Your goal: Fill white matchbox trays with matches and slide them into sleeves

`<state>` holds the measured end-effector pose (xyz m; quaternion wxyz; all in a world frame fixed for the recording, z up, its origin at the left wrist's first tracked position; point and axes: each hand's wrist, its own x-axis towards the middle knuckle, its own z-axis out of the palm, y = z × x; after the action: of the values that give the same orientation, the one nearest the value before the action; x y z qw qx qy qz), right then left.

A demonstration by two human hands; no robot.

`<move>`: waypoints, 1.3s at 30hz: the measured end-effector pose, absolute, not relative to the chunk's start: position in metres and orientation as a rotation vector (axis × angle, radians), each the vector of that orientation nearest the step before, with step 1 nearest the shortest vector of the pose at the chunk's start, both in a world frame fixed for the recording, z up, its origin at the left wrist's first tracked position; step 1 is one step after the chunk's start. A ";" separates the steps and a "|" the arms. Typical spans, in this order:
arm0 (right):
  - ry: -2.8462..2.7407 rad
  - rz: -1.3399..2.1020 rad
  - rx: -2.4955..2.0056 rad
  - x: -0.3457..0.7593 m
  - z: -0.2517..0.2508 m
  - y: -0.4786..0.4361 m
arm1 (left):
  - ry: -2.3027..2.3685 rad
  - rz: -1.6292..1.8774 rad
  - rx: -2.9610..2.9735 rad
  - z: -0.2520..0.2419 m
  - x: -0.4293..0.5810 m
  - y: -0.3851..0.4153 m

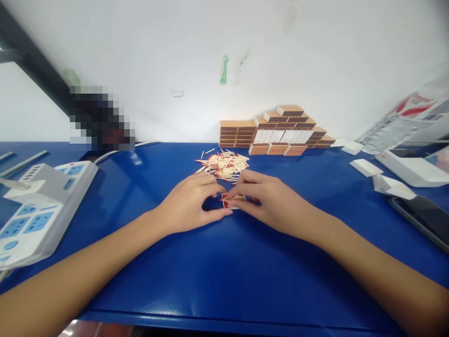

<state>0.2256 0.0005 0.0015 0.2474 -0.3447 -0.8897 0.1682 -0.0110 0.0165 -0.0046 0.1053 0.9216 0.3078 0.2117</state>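
A small white matchbox tray [239, 206] with red-headed matches in it lies on the blue table between my hands. My left hand [198, 200] grips the tray's left end between thumb and forefinger. My right hand [264, 196] reaches over the tray from the right, its fingers pinched at the matches inside; the fingers hide part of the tray, and whether a match is held is hard to make out. Just behind the hands lies a loose pile of matches [226, 164]. Stacked matchboxes [280, 128] stand behind it against the wall.
A white power strip [66, 201] with a plug and cable lies at the left. On the right are folded white paper pieces [393, 186], a white device [414, 167], a dark phone [426, 217] and a clear plastic bottle [396, 121]. The blue table's [210, 281] front edge runs below.
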 end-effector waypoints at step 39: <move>-2.410 0.474 -1.021 0.220 0.006 -0.002 | 0.893 0.624 2.709 -0.005 -0.013 0.016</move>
<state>0.2202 -0.0016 0.0063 0.2384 -0.3726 -0.8800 0.1731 -0.0126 0.0161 -0.0051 0.1108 0.9220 0.3041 0.2125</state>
